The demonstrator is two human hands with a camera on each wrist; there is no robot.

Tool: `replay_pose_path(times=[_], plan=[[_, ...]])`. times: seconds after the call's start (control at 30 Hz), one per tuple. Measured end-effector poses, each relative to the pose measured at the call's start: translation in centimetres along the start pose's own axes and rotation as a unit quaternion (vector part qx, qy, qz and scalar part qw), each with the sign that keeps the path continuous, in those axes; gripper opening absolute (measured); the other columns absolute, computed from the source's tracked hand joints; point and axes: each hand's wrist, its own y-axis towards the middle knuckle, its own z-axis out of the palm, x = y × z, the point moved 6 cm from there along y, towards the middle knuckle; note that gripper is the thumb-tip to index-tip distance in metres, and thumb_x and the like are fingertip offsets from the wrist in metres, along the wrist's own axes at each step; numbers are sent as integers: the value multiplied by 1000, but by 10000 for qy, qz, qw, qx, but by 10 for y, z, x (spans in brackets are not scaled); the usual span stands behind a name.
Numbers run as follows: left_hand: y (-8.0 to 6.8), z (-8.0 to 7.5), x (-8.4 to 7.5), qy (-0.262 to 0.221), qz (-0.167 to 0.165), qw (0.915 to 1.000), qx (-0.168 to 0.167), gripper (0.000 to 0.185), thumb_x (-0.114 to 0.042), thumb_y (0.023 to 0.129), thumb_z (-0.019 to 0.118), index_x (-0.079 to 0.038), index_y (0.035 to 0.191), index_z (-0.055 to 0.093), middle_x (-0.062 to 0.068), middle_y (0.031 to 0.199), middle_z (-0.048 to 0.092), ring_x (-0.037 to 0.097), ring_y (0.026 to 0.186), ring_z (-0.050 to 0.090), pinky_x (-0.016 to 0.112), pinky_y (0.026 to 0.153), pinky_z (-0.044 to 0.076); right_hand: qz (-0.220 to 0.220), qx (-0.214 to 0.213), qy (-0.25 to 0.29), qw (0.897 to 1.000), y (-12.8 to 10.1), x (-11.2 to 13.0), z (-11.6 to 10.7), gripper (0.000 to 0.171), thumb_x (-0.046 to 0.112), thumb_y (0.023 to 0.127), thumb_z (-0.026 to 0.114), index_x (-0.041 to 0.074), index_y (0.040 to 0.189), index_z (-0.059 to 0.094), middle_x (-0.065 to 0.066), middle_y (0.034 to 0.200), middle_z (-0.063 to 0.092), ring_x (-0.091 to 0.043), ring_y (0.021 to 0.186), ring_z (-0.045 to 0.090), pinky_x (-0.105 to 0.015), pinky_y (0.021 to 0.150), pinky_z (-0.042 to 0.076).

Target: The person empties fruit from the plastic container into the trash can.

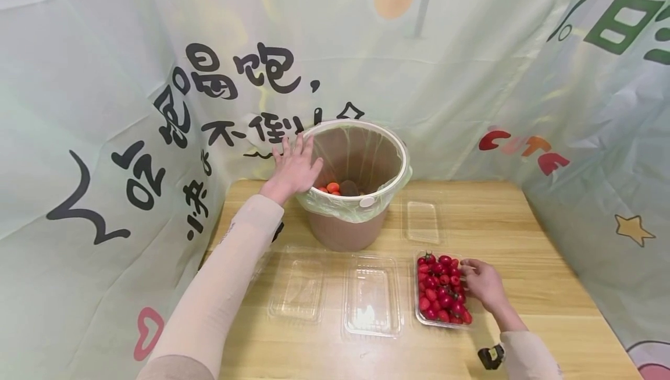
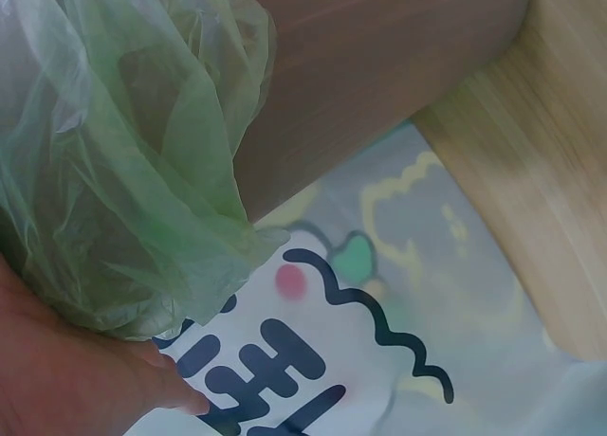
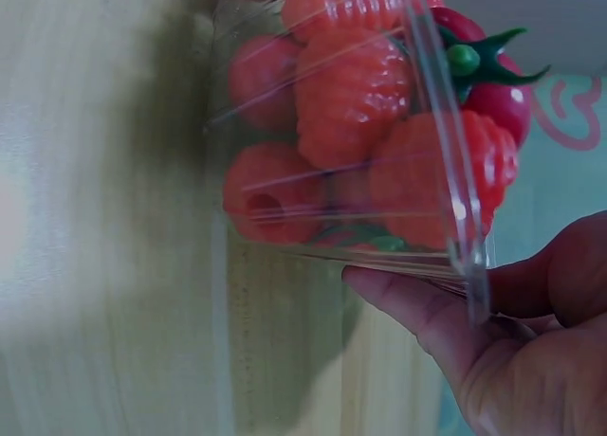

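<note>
Head view first: I see my left hand (image 1: 294, 169) spread flat, fingers straight, resting against the rim of the brown bin (image 1: 352, 228), which is lined with a pale green bag (image 1: 335, 206) and stands at the back of the wooden table (image 1: 549, 287). A few orange pieces (image 1: 331, 188) lie at the bottom of the bin. My right hand (image 1: 484, 284) sits at the right edge of the clear tray of red fruit (image 1: 441, 288), fingers curled onto its rim. Left of that tray lie two empty clear trays (image 1: 371, 295), side by side, and a clear lid (image 1: 421, 222) lies beside the bin.

Left wrist view: I see the green bag (image 2: 123, 171) bunched over the bin wall (image 2: 379, 66), with my palm (image 2: 66, 379) pressed just beneath the plastic. The printed cloth (image 2: 398, 294) and the table edge (image 2: 541, 199) show below.

Right wrist view: my right hand (image 3: 493, 351) pinches the tray wall (image 3: 446, 171), one finger (image 3: 408, 299) under the base and the thumb behind the rim. Inside are ridged red berries (image 3: 351, 85) and a tomato with a green stem (image 3: 488, 71). The tray rests on the table (image 3: 104, 218).
</note>
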Motion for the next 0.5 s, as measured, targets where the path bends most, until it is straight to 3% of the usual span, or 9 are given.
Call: replay_pose_path(times=[0.23, 0.5], plan=[[-1, -1, 0, -82, 17, 10000, 0, 75, -50, 109, 25, -11, 170, 9, 22, 177, 3, 55, 160, -4, 75, 126, -2, -75, -22, 39, 10000, 2, 13, -10, 42, 5, 110, 38, -24, 140, 45, -44, 120, 65, -21, 83, 75, -34, 69, 66], [0, -1, 0, -15, -1, 10000, -10, 74, -50, 109, 25, -11, 170, 9, 22, 177, 4, 55, 161, -3, 75, 126, 1, -276, -150, 9, 9995, 9, 40, -29, 44, 6, 111, 37, -25, 141, 44, -47, 126, 61, -16, 81, 75, -32, 68, 66]])
